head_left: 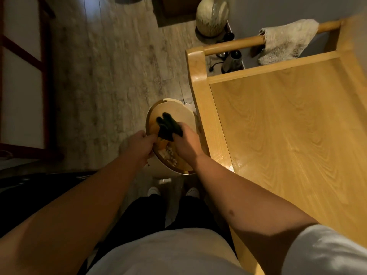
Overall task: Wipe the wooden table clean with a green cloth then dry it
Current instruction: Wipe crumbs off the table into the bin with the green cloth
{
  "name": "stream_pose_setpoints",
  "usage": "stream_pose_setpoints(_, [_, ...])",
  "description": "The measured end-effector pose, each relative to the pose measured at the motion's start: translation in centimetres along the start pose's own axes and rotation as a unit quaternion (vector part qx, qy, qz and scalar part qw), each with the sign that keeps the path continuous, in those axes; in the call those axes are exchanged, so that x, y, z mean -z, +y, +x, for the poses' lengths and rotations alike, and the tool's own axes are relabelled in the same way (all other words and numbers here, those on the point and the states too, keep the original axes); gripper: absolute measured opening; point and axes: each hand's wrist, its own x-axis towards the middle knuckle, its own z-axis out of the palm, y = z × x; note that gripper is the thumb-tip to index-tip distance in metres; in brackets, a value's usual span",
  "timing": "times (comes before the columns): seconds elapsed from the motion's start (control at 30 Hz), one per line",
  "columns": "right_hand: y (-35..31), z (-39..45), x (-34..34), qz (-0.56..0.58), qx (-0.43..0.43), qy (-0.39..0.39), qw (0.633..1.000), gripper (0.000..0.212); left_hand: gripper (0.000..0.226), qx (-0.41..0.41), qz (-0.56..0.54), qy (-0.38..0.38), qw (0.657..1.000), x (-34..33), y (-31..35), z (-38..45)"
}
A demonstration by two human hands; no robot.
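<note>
Head view, looking straight down past a white shirt (pixel 174 253) and dark trousers (pixel 151 211) to white shoes (pixel 154 190) on a pale wood-grain floor (pixel 111 62). Both bare arms stretched forward over a round white bin (pixel 174 105) standing on the floor just beside the left edge of the wooden table (pixel 288 135). Dark green cloth (pixel 167 126) bunched up above the bin's open mouth, off the tabletop altogether. Right hand (pixel 185 140) closed around the cloth's right side, fingers wrapped into the folds. Left hand (pixel 142 143) curled shut, pinching the cloth's lower left end. Scraps and something orange lying inside the bin. Glossy wet patch near the tabletop's near left corner. Fluffy cream towel (pixel 288 42) draped over the round rail at the table's far end. Ribbed vase (pixel 212 15) on the floor beyond.
</note>
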Motion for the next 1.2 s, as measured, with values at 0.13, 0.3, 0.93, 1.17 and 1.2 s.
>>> stream_pose_setpoints(0.13, [0.1, -2.3, 0.8, 0.349, -0.193, -0.005, 0.917, 0.029, 0.015, 0.015, -0.039, -0.009, 0.999, 1.6, -1.3, -0.4])
stream_pose_setpoints(0.3, [0.8, -6.3, 2.2, 0.521, -0.241, -0.04, 0.818, 0.029, 0.037, 0.053, -0.054, -0.023, 0.997, 4.4, -2.6, -0.1])
stream_pose_setpoints(0.93, [0.0, -17.6, -8.4, -0.005, -0.208, 0.226, 0.952, 0.02, 0.028, 0.059, 0.033, -0.209, 0.975, 9.5, -7.9, 0.0])
stream_pose_setpoints(1.17, [1.6, -22.3, -9.2, -0.155, -0.194, 0.267, 0.931, 0.022, 0.017, 0.06, 0.07, -0.22, 0.971, 8.3, -10.2, -2.0])
stream_pose_setpoints(1.2, [2.0, -23.0, -9.1, -0.168, -0.191, 0.272, 0.928, 0.024, 0.016, 0.064, 0.073, -0.215, 0.972, 8.0, -10.7, -2.3])
